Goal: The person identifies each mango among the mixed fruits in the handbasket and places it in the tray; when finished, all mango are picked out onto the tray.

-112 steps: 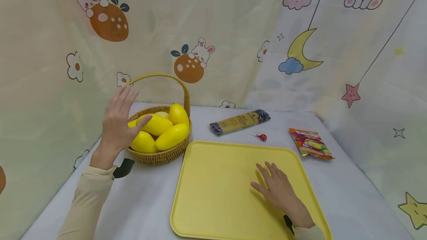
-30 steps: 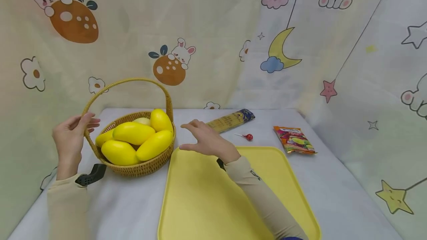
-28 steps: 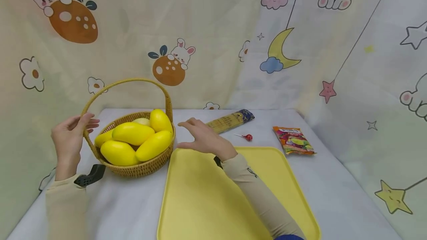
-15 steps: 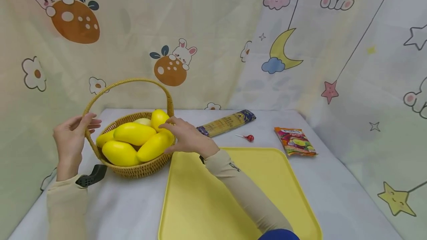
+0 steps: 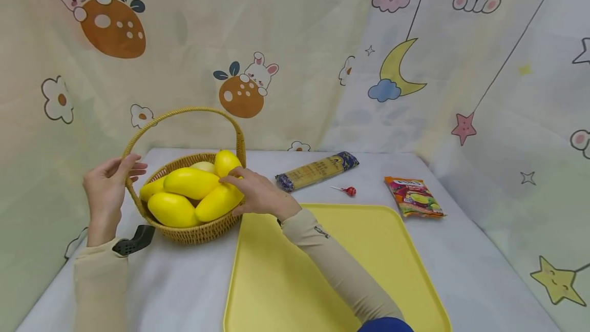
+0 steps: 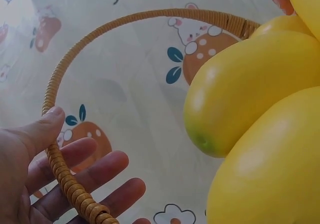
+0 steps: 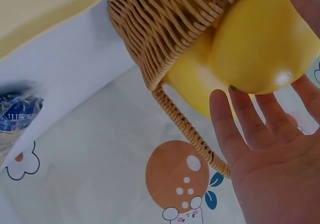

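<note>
A wicker basket point(image 5: 193, 232) heaped with several yellow mangoes stands at the left of the table. My left hand point(image 5: 105, 191) holds the left side of its arched handle point(image 5: 198, 109); in the left wrist view the thumb point(image 6: 42, 129) lies on the near side, with the fingers behind. At the basket's right side, my right hand point(image 5: 262, 193) grips the right front mango point(image 5: 216, 204), index finger across its top and thumb low near the rim. The right wrist view shows the fingertips point(image 7: 220, 101) against the rounded mango point(image 7: 265, 43). The right hand covers part of the rim.
A yellow tray point(image 5: 332, 260) lies right of the basket, under my right forearm. Behind it are a spaghetti pack point(image 5: 318, 170) and a red lollipop point(image 5: 351, 191). An orange snack bag point(image 5: 415, 197) lies at the right. Printed cloth point(image 5: 313, 55) hangs around the table.
My left hand has gone from beside the basket to its handle. My right hand has moved left from over the tray to the right front mango. The view has shifted slightly.
</note>
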Demonstrator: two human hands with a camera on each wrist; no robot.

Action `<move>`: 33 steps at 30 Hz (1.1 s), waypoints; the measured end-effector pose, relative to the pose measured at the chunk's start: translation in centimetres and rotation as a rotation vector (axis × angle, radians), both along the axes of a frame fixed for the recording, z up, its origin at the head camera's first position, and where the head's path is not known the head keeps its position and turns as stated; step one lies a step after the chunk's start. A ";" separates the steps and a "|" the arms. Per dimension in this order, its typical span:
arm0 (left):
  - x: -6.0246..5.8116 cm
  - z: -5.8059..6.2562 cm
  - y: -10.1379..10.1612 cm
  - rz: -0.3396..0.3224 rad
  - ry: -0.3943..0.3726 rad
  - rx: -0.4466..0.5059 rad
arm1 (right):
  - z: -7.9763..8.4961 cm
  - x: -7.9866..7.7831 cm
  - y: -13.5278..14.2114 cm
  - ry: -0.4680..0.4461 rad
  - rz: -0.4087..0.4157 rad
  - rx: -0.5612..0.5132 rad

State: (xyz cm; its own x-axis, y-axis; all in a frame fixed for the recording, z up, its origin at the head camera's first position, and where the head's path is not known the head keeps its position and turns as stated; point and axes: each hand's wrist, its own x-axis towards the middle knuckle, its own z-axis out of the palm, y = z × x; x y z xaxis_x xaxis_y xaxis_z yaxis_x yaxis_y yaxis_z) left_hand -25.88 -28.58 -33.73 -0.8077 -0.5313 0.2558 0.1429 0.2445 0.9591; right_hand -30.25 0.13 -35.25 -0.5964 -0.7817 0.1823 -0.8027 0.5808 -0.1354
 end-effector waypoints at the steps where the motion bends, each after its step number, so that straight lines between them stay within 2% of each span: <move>1: 0.0 0.0 0.0 0.000 -0.003 0.001 | 0.0 0.0 0.0 0.003 0.006 -0.005; 5: -0.2 0.1 0.2 0.008 -0.021 -0.016 | -0.4 -0.1 0.2 0.016 0.025 -0.022; 13: -0.5 0.3 0.4 -0.037 -0.018 0.020 | -0.9 -0.3 0.7 0.045 0.045 -0.061; 22: 0.1 0.2 -0.1 0.006 -0.032 0.045 | -0.8 -0.3 0.0 0.104 0.108 -0.066; 28: 0.1 0.2 0.1 0.002 -0.034 0.003 | -0.5 -0.1 0.4 0.109 0.083 -0.054; 33: -0.1 0.4 0.0 -0.012 -0.022 0.031 | 0.5 0.0 1.3 0.089 0.054 -0.079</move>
